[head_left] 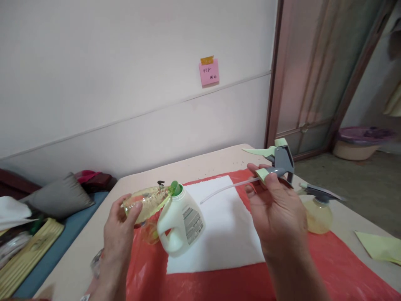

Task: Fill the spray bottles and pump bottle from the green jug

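Note:
My left hand (120, 228) is closed round a small clear bottle (146, 201) of yellowish liquid, tipped on its side with its mouth at a green funnel (176, 188). The funnel sits in the neck of a white jug (180, 223) that stands on a red sheet (219, 280). My right hand (277, 209) is raised and closed on a grey and pale green trigger sprayer head (278, 161). Its thin white dip tube (230, 187) trails left above a white cloth (219, 234).
A round spray bottle (318, 211) with yellow liquid stands at the right of the table (200, 165). A yellow-green cloth (380, 246) lies at the far right edge. Cushions (59, 194) and a folded mat (28, 251) lie to the left. A pink note (209, 72) hangs on the wall.

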A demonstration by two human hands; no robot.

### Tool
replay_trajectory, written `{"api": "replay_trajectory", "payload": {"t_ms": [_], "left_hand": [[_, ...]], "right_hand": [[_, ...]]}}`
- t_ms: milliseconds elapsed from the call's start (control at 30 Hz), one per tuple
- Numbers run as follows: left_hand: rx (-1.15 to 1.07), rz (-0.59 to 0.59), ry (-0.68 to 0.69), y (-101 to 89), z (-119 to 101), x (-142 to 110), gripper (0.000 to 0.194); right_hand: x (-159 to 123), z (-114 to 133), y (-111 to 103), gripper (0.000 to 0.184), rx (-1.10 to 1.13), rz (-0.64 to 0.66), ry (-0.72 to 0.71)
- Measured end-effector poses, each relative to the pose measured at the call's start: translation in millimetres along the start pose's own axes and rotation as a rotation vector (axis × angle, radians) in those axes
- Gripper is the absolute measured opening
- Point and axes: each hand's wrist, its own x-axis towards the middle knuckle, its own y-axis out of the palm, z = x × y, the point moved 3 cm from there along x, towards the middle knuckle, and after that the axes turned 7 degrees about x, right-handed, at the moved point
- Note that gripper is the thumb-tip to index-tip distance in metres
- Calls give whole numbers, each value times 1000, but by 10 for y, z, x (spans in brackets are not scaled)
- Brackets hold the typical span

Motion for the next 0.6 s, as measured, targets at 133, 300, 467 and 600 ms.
{"api": "replay_trajectory", "payload": {"t_ms": [133, 300, 467, 600], "left_hand": [[42, -1, 16, -13, -70, 3, 64], [79, 20, 35, -30, -156, 32, 64], [159, 48, 49, -37, -212, 102, 65], [159, 61, 86, -35, -289, 150, 65]], "right_hand": [[10, 4, 0, 25, -15, 1, -6], [3, 8, 8, 27, -9, -12, 3], [-19, 9, 10, 27, -21, 12, -3], [-33, -1, 13, 26, -38, 28, -3]]}}
